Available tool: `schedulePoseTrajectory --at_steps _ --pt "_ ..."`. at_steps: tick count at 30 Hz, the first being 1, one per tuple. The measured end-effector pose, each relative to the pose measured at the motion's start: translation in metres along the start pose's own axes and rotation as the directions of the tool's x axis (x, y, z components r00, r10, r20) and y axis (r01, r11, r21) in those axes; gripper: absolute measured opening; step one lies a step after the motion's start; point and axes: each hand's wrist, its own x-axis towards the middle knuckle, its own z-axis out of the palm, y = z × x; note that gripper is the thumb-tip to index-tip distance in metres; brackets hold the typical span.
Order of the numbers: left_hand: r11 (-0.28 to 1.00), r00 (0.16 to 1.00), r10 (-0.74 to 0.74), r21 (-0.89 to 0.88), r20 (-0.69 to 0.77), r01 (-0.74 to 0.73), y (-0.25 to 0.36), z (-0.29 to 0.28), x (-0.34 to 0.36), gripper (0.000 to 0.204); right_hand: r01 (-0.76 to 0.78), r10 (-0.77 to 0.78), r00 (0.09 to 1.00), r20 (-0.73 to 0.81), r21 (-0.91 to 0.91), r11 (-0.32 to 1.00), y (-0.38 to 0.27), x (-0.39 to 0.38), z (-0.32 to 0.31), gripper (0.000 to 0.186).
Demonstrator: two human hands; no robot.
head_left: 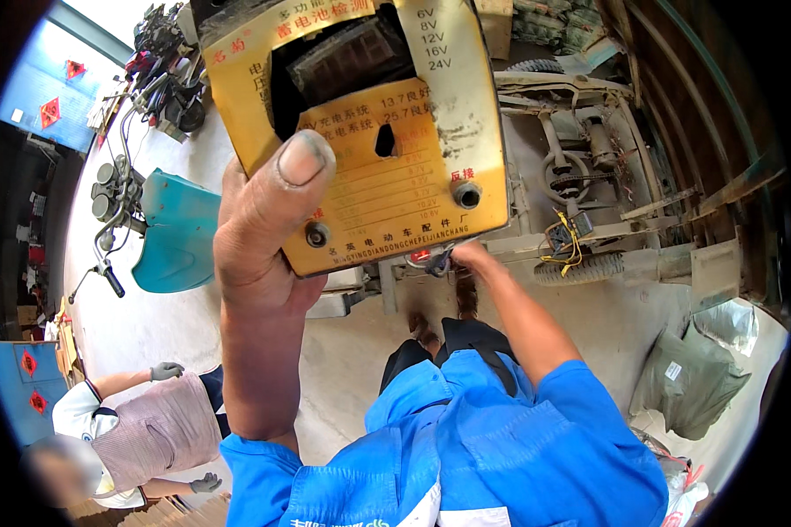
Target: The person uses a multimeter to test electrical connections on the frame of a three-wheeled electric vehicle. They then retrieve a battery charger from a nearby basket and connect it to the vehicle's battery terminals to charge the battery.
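My left hand (272, 211) grips a worn yellow battery tester (431, 123) held up close in front of me, thumb across its lower-left face. The tester has a dark window with a small display (343, 61), a torn hole below it and two round sockets at the lower corners. My right hand (468, 259) is just beyond the tester's bottom edge, its fingers closed around a small dark item with red on it (426, 256) that I cannot make out clearly; part of that hand is hidden.
A vehicle frame (624, 114) with wheels and a meter with yellow leads (561, 241) lies beyond. At left stand a teal-fronted vehicle (176, 228) and a co-worker (149, 430) in gray gloves. Bags (690, 378) lie at right; a dark ribbed structure (721, 132) edges the right side.
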Motion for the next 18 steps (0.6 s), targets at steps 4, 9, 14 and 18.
schedulePoseTrajectory --at_steps 4,9,14,18 --pt "0.999 0.998 -0.038 0.004 -0.049 0.038 0.007 -0.003 -0.007 0.041 0.116 -0.116 0.993 0.015 0.019 0.993 -0.028 0.004 -0.019 0.032" --pt "1.000 0.983 -0.011 -0.020 -0.182 0.008 0.001 -0.004 -0.012 0.042 0.163 -0.248 0.950 0.190 0.374 0.913 -0.127 -0.074 -0.035 0.039" --pt "0.999 0.983 0.035 0.016 -0.182 -0.033 -0.001 0.004 0.002 0.044 0.039 -0.140 0.903 0.407 0.247 0.968 -0.087 -0.087 -0.030 0.042" --pt "0.987 0.973 0.086 0.155 -0.214 -0.053 0.005 -0.003 0.005 0.047 0.001 -0.006 0.898 0.440 0.011 1.000 -0.099 -0.112 -0.035 0.051"
